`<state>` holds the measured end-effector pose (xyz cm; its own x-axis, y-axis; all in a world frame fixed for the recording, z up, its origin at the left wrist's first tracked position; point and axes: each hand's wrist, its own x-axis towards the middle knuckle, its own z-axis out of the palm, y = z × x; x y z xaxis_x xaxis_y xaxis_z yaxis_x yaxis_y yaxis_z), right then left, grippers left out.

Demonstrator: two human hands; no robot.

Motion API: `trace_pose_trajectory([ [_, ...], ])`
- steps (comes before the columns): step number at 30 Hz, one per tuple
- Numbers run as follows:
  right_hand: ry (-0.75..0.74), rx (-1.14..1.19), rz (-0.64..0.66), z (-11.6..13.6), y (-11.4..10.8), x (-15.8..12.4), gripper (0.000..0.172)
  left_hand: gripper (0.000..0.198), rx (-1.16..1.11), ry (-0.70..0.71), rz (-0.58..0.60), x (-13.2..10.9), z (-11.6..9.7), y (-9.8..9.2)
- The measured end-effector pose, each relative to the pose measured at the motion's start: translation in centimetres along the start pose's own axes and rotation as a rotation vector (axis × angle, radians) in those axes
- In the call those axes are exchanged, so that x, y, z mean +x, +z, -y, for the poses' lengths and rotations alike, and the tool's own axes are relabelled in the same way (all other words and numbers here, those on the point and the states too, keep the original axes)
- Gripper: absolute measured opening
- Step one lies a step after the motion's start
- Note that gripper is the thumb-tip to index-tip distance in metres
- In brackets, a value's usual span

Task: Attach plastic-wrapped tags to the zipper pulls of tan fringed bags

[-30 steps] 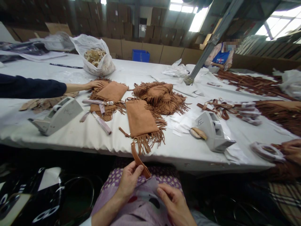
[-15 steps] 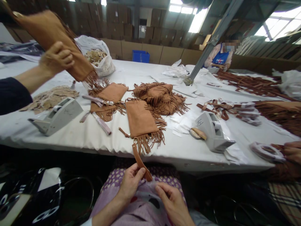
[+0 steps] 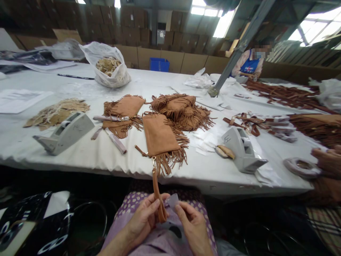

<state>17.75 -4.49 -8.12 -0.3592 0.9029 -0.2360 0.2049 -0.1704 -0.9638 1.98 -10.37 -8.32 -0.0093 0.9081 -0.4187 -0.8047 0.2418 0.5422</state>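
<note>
A tan fringed pouch lies flat near the table's front edge, its tassels spilling right and down. From a metal clasp at its lower corner hangs a brown wrist strap, looped over my lap. My left hand is closed around the lower part of that strap. Pinched in my right hand is a small translucent sheet, just right of the strap. Other fringed pouches lie behind, one at the left and a heap at the right.
Tape dispensers stand left and right. White paper squares lie between pouch and right dispenser. Wrapped straps rest left of the pouch. A co-worker's hands are at the right edge; a metal post rises from the table.
Another person's arm with a tan fringed pouch has left the view at upper left. My left hand has the strap hanging straighter; the translucent sheet in my right hand is now raised.
</note>
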Motion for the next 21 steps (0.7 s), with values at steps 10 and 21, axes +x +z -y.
trace_pose_trajectory([
  [10, -0.095, -0.103, -0.033, -0.4, 2.2, -0.2, 0.038, 0.024, 0.116, 0.174, -0.085, 1.0, 0.5, -0.6],
  [21, -0.148, -0.060, 0.181, 2.6, -1.5, -1.4, 0.031, 0.072, 0.237, 0.394, -0.172, 1.9, 0.1, 1.5],
])
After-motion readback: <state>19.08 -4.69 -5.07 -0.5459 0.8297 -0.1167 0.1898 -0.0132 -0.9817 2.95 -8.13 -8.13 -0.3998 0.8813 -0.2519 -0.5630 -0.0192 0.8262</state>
